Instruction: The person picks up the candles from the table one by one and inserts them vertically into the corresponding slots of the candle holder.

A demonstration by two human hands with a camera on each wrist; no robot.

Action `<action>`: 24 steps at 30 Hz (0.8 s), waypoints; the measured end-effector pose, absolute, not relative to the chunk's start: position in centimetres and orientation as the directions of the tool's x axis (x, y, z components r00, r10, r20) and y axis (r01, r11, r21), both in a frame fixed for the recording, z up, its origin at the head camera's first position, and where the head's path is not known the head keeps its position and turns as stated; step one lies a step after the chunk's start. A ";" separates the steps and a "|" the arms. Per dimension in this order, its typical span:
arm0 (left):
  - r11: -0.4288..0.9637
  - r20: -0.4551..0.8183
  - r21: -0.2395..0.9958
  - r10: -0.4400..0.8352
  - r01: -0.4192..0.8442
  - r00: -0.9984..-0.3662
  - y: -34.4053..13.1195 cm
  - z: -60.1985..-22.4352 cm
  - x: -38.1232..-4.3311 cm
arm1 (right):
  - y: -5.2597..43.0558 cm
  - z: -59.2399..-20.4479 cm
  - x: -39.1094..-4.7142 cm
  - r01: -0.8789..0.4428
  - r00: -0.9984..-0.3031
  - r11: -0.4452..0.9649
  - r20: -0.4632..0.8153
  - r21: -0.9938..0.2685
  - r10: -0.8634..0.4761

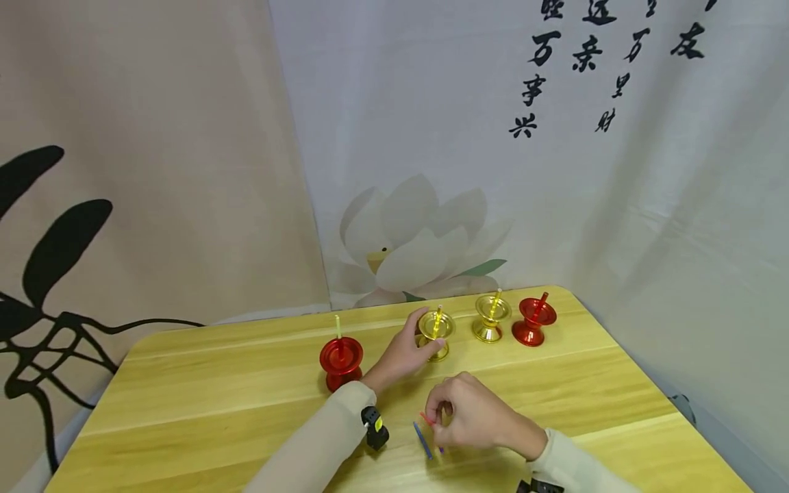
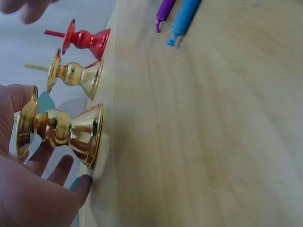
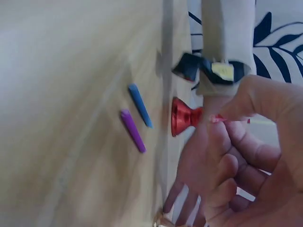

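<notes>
My left hand (image 1: pixel 403 352) holds a shiny gold candle holder (image 2: pixel 85 135), thumb at the dish rim and fingers around its far side. A yellow candle (image 1: pixel 437 318) stands in that holder. Closer to me, my right hand (image 1: pixel 473 414) pinches a thin red candle (image 3: pixel 215 118) between thumb and forefinger, above the table. Under it lie a blue candle (image 3: pixel 139 105) and a purple candle (image 3: pixel 133 131), side by side on the wood. In the head view the right hand mostly hides the purple one.
On the wooden table (image 1: pixel 216 404), a red holder (image 1: pixel 341 356) with a pale candle stands left of my left hand. Another gold holder (image 1: pixel 491 311) with a yellow candle and a red holder (image 1: pixel 535 318) with a red candle stand at the back right. A printed curtain (image 1: pixel 419 171) hangs behind.
</notes>
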State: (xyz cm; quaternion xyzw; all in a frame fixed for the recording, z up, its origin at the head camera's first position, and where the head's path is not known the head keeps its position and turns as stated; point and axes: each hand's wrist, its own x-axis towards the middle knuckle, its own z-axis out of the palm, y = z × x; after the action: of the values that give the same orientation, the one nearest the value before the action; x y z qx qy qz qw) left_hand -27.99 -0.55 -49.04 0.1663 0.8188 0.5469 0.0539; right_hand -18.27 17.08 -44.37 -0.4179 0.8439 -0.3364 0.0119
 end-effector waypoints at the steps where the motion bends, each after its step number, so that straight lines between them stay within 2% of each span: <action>1: 0.345 0.096 0.914 0.330 0.215 -0.939 -0.8 -49.1 -27.9 | 17.1 -44.3 -18.6 -0.686 -0.661 0.425 0.261 -0.590 -0.704; 12: 0.295 0.128 0.926 0.339 0.234 -0.932 -3.1 -49.4 -26.6 | 17.9 -44.4 -21.8 -0.590 -0.749 0.422 0.271 -0.688 -0.605; 19: 0.287 0.122 0.931 0.336 0.225 -0.934 -4.3 -49.1 -26.1 | 18.1 -43.5 -23.2 -0.542 -0.793 0.458 0.249 -0.704 -0.556; 24: 0.290 0.115 0.933 0.326 0.215 -0.938 -4.9 -49.0 -25.7 | 17.8 -42.9 -24.3 -0.535 -0.812 0.453 0.285 -0.713 -0.510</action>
State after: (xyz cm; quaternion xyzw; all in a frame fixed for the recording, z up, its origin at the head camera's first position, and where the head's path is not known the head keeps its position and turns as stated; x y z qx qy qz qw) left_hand -25.69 -4.93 -49.02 0.1685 0.8017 0.5715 0.0487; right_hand -24.30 17.83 -42.89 -0.3064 0.8521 -0.4240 -0.0148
